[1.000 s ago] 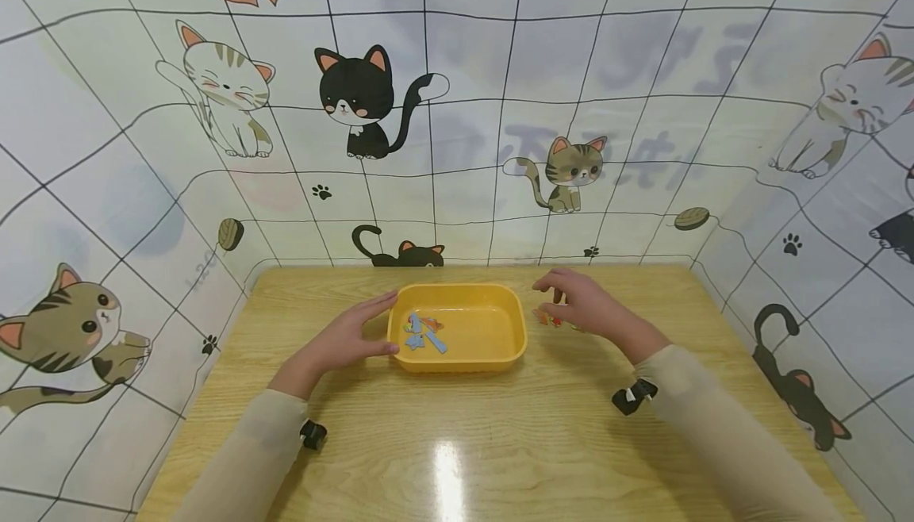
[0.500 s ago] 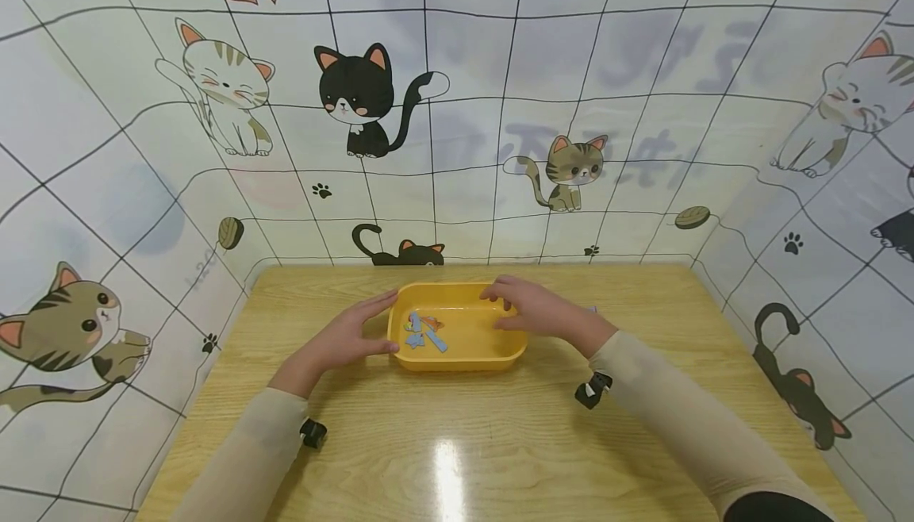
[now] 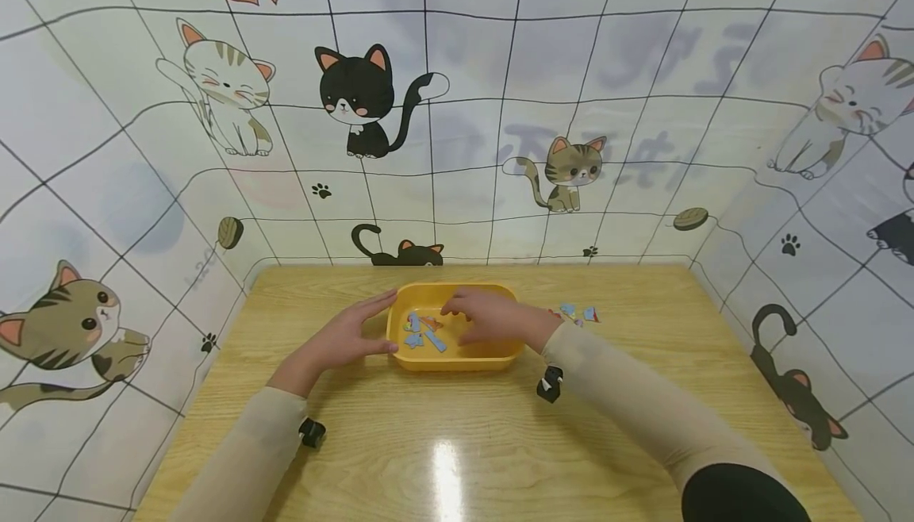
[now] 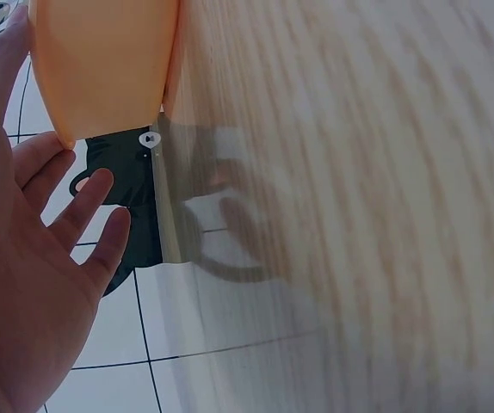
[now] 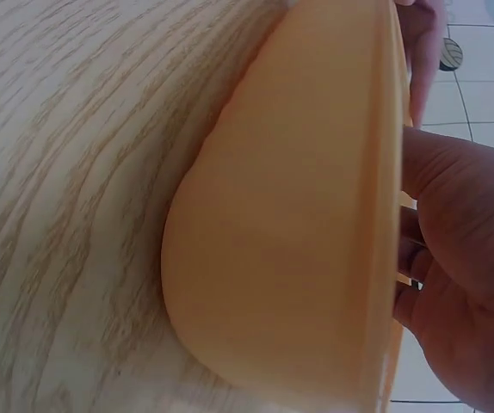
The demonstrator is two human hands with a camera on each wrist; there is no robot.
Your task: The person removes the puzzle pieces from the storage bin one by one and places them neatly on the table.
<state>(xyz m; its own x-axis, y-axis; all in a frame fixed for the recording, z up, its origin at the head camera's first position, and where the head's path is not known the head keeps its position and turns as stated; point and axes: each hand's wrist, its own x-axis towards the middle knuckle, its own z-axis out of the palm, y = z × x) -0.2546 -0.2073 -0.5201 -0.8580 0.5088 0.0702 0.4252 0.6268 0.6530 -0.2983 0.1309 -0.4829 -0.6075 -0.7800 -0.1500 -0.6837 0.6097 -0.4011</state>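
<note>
A yellow rectangular tray [image 3: 457, 364] stands on the wooden table. In it, towards the left end, lie several small flat pieces [image 3: 434, 339], light blue and orange; their kind is too small to tell. My left hand [image 3: 346, 339] touches the tray's left end with fingers and thumb spread. The left wrist view shows its fingertips at the tray's edge [image 4: 105, 69]. My right hand [image 3: 489, 317] reaches over the tray's right side, fingers bent down inside, thumb apart from the index finger. Whether it holds a piece is hidden. The right wrist view shows the tray wall [image 5: 273, 224] hiding its fingertips.
Several more small flat pieces [image 3: 571, 313], blue and red, lie on the table [image 3: 357, 443] right of the tray, partly behind the right wrist. A cat-patterned cloth [image 3: 471, 149] rises around the table's back and sides.
My right hand has moved left from the loose pieces on the table, over the tray's right rim and into the tray. The left hand and tray stay put.
</note>
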